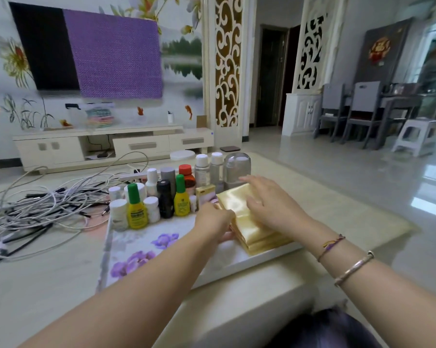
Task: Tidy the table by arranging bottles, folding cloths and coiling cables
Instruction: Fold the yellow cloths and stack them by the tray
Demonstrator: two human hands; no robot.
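On the floral tray [146, 249], head view, right portion: folded gold cloths [252, 222], satin-like and glossy, stacked in several layers with their edges showing along the near side.

Right hand [267, 204]: lies palm down on top of the stack, fingers [249, 180] straight and slightly spread, pressing flat on the fabric; nothing gripped. Wrist carries a braided thread band [331, 244] and a metal bangle [353, 268].

Left hand [215, 218]: at the left edge of the stack, knuckles toward the camera, fingers curled onto the cloth edge. The fingertips are hidden behind the hand, so how firmly they grip cannot be told.

Bottles [166, 194]: grouped upright at the far end of the tray, touching or just beside one another. Items: two yellow bottles with green caps [136, 209], a black bottle [165, 200], several small white-capped jars, a brown bottle with a red cap [186, 175], two clear bottles with white caps [208, 169], a grey can, and a clear domed container [237, 169] at the far right. A small carton [205, 194] stands between the bottles and the cloths. Labels too blurred to read.

Cables [36, 207]: white and black, loose and tangled in a heap on the table [48, 272] left of the tray, some strands cut off by the left frame edge.

Background: television half covered by a purple cloth [116, 54], low cabinet [98, 144], carved screens, dining chairs; all soft in focus.
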